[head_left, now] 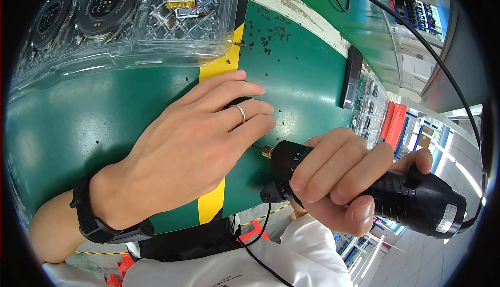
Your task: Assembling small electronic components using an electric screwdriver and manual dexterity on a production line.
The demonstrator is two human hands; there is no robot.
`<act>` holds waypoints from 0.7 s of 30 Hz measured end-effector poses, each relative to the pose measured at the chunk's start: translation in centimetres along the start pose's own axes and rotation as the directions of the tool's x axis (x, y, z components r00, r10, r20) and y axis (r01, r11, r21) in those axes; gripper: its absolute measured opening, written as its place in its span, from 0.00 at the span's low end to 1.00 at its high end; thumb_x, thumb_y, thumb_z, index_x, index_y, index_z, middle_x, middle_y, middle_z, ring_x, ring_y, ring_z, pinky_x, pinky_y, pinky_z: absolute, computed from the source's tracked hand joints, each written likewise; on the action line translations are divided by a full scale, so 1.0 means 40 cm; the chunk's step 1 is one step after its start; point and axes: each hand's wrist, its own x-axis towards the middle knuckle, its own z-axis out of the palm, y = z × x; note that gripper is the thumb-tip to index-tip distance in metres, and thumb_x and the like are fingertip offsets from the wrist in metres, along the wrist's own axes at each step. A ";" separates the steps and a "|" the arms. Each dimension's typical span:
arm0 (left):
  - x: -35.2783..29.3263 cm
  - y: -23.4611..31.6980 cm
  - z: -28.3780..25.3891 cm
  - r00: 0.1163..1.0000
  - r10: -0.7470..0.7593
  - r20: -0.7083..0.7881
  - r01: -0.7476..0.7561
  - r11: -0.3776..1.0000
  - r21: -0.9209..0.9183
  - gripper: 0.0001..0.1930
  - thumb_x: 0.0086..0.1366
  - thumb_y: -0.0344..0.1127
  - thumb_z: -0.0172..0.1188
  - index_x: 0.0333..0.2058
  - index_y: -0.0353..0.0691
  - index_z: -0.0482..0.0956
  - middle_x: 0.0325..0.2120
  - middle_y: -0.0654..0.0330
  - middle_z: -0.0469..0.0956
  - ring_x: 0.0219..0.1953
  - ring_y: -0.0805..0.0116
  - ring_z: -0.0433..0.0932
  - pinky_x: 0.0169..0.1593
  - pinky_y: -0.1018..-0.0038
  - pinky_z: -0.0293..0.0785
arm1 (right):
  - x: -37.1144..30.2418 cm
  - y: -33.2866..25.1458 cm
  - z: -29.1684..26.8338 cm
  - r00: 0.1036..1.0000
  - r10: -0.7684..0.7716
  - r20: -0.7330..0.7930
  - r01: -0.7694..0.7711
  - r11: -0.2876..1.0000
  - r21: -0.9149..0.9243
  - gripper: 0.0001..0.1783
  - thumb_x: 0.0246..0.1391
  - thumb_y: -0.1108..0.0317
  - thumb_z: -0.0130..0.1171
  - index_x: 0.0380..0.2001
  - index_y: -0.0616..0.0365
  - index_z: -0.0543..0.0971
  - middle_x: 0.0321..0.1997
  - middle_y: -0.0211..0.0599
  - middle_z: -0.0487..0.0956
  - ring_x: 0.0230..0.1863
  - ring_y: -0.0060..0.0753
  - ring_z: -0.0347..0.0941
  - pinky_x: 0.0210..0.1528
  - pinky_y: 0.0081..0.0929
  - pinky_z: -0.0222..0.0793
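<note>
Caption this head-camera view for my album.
Right hand grips a black electric screwdriver; left hand covers a mostly hidden black object.

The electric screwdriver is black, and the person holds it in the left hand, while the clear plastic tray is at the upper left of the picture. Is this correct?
Not quite: the head view shows the black electric screwdriver in the right hand, not in the left hand. The clear plastic tray is indeed at the upper left.
</note>
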 end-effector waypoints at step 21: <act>0.000 -0.001 0.005 1.000 0.006 -0.022 -0.007 1.000 -0.002 0.19 0.55 0.23 0.65 0.47 0.39 0.80 0.49 0.63 0.81 0.61 0.58 0.74 0.71 0.54 0.68 | -0.009 -0.021 0.015 0.996 0.050 -0.069 -0.057 0.993 -0.103 0.32 0.61 0.69 0.56 0.65 0.54 0.57 0.25 0.29 0.73 0.13 0.27 0.69 0.22 0.30 0.68</act>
